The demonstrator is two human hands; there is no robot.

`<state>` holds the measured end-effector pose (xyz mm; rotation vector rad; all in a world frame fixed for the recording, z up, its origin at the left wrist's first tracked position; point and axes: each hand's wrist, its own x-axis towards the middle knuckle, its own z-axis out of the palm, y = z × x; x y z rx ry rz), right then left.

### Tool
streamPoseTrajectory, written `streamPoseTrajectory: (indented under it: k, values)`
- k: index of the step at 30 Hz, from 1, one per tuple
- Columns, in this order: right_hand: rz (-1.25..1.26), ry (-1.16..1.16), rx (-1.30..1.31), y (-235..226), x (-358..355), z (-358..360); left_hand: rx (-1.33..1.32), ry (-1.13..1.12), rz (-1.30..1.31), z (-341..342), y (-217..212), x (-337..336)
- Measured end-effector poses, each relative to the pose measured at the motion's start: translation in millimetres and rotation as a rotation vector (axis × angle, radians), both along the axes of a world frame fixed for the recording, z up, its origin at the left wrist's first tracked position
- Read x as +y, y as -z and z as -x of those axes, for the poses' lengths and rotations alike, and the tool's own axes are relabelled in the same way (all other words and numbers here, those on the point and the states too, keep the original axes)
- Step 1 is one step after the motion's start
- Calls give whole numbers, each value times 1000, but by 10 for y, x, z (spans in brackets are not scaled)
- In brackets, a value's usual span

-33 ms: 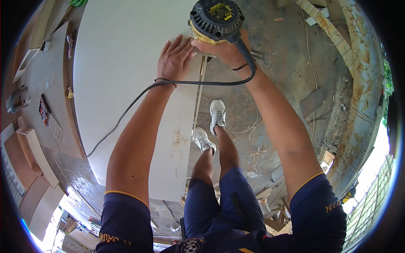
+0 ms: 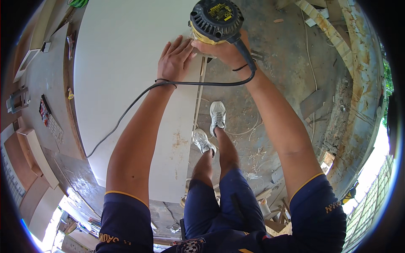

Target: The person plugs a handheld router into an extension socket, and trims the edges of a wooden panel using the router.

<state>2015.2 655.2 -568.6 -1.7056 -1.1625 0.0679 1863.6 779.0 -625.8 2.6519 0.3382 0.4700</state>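
Observation:
A black and yellow corded power tool (image 2: 216, 20), which looks like a trim router, stands upright at the right edge of a large white board (image 2: 118, 50). My right hand (image 2: 230, 52) is closed round its yellow body; some of the fingers are hidden behind it. Flat on the board, close beside the tool's base, lies my left hand (image 2: 173, 63) with its fingers stretched out. The black cord (image 2: 202, 83) drops from the tool, crosses over my left wrist and runs off across the board to the left. The tool's cutting end is out of sight.
Left of the board is a wooden work surface (image 2: 57, 84) with a calculator-like item (image 2: 49, 118) and pliers (image 2: 70, 44). Cabinet pieces (image 2: 36, 156) stand further left. Scraps and cables litter the concrete floor (image 2: 278, 109) around my shoes (image 2: 217, 114). A rusty curved metal piece (image 2: 363, 97) borders the right.

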Motion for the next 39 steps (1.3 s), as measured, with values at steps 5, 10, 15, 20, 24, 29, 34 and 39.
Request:
streamPoseTrajectory:
  k: [5, 10, 15, 20, 24, 29, 34, 39]
  values:
    - [12, 16, -70, -13, 94, -191, -56, 0, 27, -204, -6, 75]
    - [-5, 5, -30, -11, 190, -393, -55, -19, 26, -406, -21, 151]
    - [26, -17, -25, -45, 141, -466, -14, -11, -14, -455, 18, 144]
    - [16, 7, 61, -32, 22, -510, -33, 31, 58, -564, -6, 72]
    - [41, -27, 267, -3, -100, -477, 24, 53, -1, -594, -25, 3]
    - [-7, -32, 25, -73, -40, -161, 28, 21, 47, -157, -15, 17]
    - [64, 2, -187, -12, -45, 89, 46, 8, 50, 183, -54, -59]
    - [64, -16, -223, 28, -247, 409, 99, 2, 46, 529, -77, -240]
